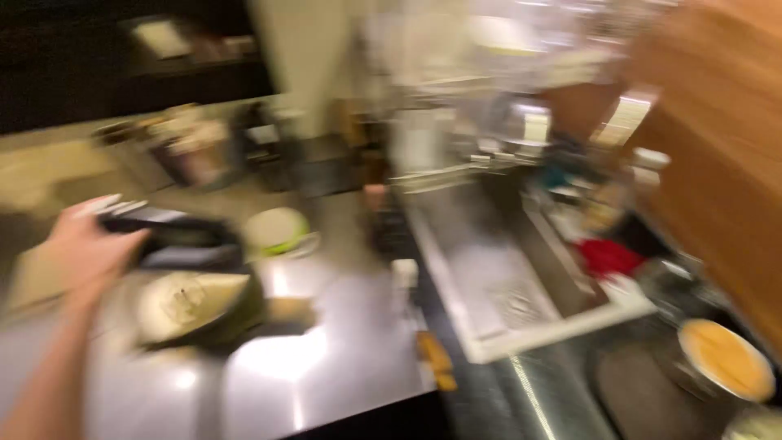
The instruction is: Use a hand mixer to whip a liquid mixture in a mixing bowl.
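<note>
The whole head view is smeared by motion. My left hand (85, 244) reaches in from the lower left and grips the handle of a dark pan or pot (183, 240) above the shiny steel counter (326, 358). Just below that pan sits a dark bowl (199, 305) with pale food in it. A small pale-green round dish (277, 230) lies a little behind them. My right hand is out of the picture.
A steel sink (497, 261) with a drain sits right of centre, with a red cloth (607, 257) at its far side. A pot of orange liquid (725, 358) stands at the lower right. Blurred utensils crowd the back, and a wooden panel (725, 155) fills the right.
</note>
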